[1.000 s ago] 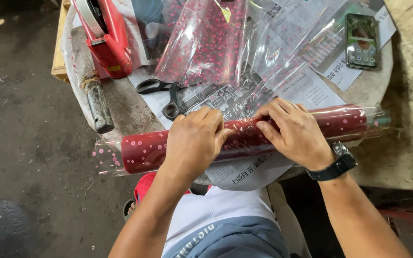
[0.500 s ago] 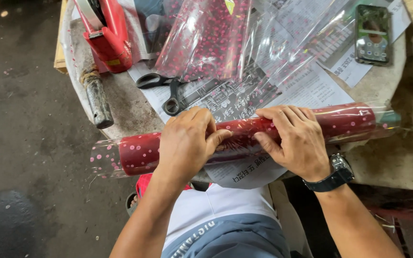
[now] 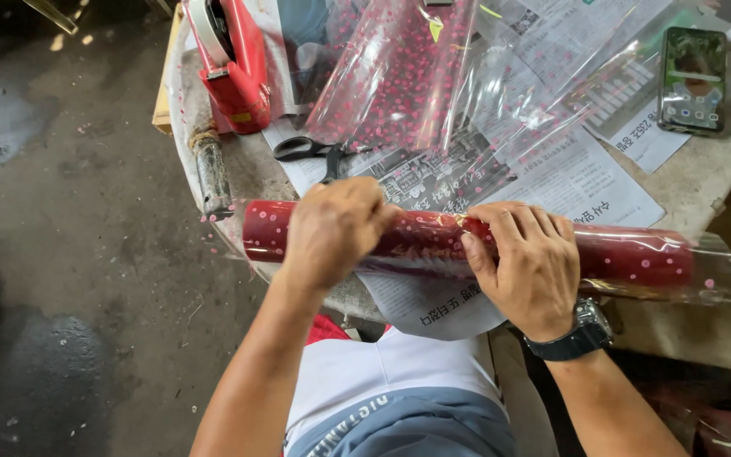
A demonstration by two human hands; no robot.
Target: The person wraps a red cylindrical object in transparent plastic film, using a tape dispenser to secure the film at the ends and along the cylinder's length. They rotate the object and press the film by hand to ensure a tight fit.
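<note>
Left hand has shifted inward, hiding the red roll's middle

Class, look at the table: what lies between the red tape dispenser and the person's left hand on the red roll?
In the head view, black scissors lie on newspaper between the tape dispenser and the left hand gripping the roll.

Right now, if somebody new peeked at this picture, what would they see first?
Probably the long red roll with pale dots lying across the near edge of the table, with both hands on it: the left hand and the right hand, which wears a dark wristwatch. Behind it lie newspaper sheets, black scissors, a red tape dispenser at the far left and a phone at the far right.
</note>
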